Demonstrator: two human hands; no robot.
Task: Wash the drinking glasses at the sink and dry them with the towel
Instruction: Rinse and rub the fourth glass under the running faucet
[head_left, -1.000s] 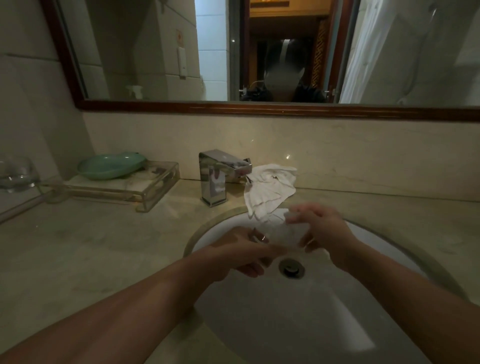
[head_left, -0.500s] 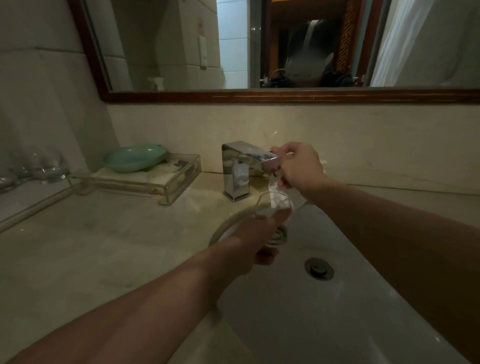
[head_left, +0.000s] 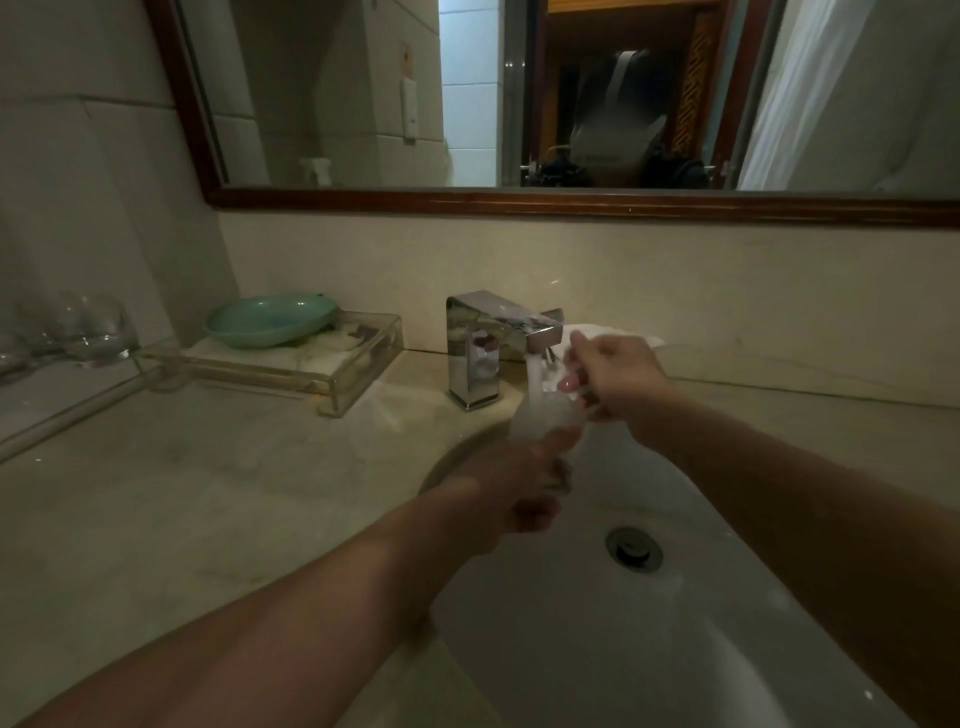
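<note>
Held the drinking glass (head_left: 545, 413) under the running faucet (head_left: 488, 338), over the back of the sink (head_left: 675, 649), with the left hand (head_left: 524, 483) curled round its lower part. Pinched its rim with the right hand (head_left: 615, 374), thumb against the glass. Had the towel (head_left: 623, 332) bunched behind the faucet and other glasses (head_left: 78, 332) far left on the counter (head_left: 208, 493).

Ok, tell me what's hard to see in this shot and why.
Head view: dim light throughout; the glass under the faucet is smeared by blur and running water; the spare glasses at the left edge are soft.
</note>
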